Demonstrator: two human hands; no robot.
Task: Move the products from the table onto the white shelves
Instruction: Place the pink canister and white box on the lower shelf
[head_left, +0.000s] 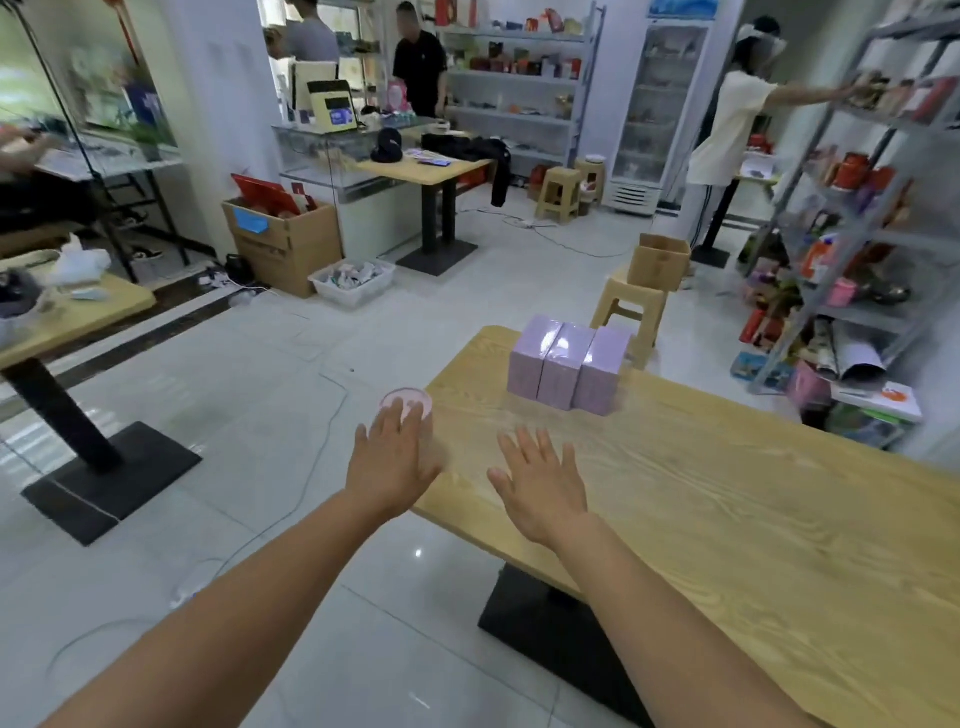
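Honestly, the risky bit here is the pink jar (406, 402): it's sitting right at the left edge of the tabletop (727, 519), near the far corner, and I can't tell whether part of it is hanging over the side. The left hand (392, 462) is lying over its lid with the fingers fairly flat and spread, not wrapping round the body as far as I can see. So I'm thinking a careless nudge is going to send it onto the floor tiles instead of lifting it. A smooth lid taken from above is also asking for a slip. The right hand (540, 483) is hovering above the tabletop just beside it, fingers apart, holding nothing, so nothing is backing the jar up on that side. The three lilac boxes (569, 369) are standing side by side, touching, by the far edge. They're looking safe enough, unless a sleeve-less forearm is sweeping past them. Then there's the trip to the white shelves (860, 314): a cable (311, 467) is trailing over the floor, a stool (631, 306) is sitting past the far edge, and another person (727, 130) is reaching into the shelves, so bumping somebody mid-carry is looking possible.
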